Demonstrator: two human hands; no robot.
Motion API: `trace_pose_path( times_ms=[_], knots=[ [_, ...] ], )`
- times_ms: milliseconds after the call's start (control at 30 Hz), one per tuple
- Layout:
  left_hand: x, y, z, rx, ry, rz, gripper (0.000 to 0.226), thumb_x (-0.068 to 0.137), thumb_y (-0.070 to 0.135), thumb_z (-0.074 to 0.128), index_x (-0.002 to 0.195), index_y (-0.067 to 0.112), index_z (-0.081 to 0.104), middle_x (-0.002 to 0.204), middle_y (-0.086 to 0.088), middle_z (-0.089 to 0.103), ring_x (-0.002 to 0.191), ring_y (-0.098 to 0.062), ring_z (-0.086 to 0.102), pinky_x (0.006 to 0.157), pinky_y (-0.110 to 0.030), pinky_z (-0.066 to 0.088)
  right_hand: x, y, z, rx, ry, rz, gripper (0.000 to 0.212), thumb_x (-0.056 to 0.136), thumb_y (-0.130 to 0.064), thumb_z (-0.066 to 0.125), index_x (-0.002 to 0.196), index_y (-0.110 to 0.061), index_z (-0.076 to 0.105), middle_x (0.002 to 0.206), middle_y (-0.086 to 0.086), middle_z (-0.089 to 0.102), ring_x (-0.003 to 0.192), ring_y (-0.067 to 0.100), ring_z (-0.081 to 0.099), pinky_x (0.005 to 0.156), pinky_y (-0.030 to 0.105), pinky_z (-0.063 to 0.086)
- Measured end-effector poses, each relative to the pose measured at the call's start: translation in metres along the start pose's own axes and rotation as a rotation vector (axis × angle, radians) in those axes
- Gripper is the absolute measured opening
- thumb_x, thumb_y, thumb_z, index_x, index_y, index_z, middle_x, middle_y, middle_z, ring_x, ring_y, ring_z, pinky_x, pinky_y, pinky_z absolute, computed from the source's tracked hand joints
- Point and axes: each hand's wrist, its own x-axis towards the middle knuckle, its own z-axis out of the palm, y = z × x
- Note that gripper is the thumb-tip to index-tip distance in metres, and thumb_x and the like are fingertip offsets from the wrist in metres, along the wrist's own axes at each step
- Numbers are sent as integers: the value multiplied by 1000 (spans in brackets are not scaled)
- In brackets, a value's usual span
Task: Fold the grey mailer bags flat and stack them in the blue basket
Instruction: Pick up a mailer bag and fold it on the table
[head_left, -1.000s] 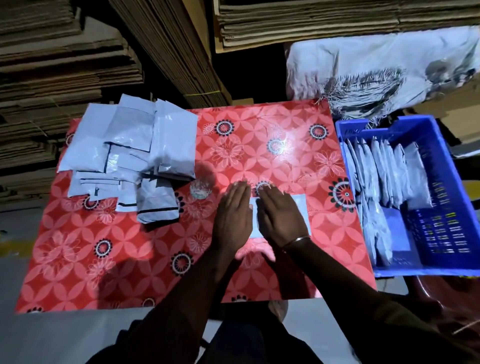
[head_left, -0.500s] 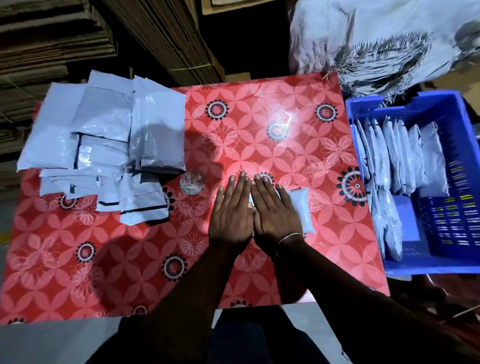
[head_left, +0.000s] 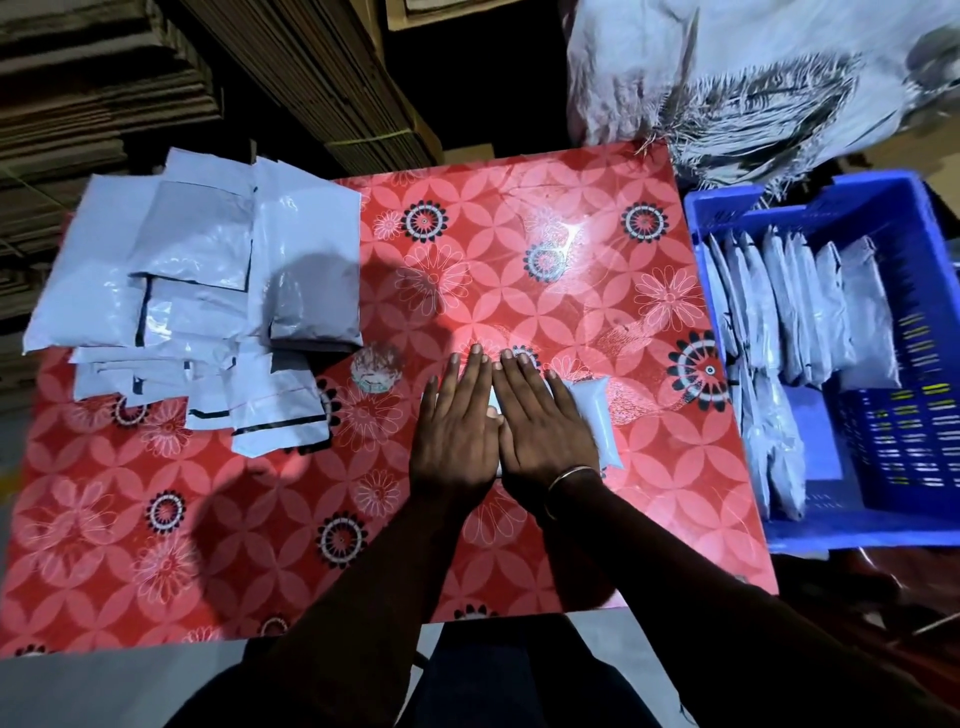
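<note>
Red floral oilcloth covers the table. Both hands lie flat side by side near its middle, fingers straight: the left hand and the right hand press down on one grey mailer bag, whose puffed edge shows beside the right hand. A loose pile of mailer bags sits at the table's far left. Just beside the table on the right stands the blue basket, holding folded bags on edge in a row.
</note>
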Motion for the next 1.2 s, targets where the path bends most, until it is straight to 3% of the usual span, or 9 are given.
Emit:
trace_pose_path(
  times_ms=[367,600,767,1200],
  knots=[
    [3,-1,2,75,-15,-29,65,108,40,29,164,20,4,172,1,-6,159,-22,-6,126,-48,16,-2,11,1,30,-20,-9,64,106,-42,29,162,-19,11,170,0,6,157,16,-2,125,42,14],
    [-15,-16,8,-21,67,-88,64,109,43,33,164,24,7,172,2,1,159,-23,2,125,-49,18,-17,37,-9,17,-29,42,75,104,-61,25,162,-22,0,170,-3,-4,156,15,-11,127,41,0],
    [-29,-26,11,3,82,-122,66,108,49,33,164,28,6,172,-3,1,159,-27,1,125,-51,18,-25,60,-18,-26,-68,75,74,104,-64,18,161,-26,-9,168,-6,-15,154,16,-20,126,47,-1],
    [-53,-58,17,-53,44,-158,72,102,60,32,164,31,9,172,2,5,159,-23,5,126,-52,14,-56,120,-35,-38,-70,178,83,97,-76,21,161,-31,-7,169,-7,-15,155,17,-15,126,47,4]
  ],
)
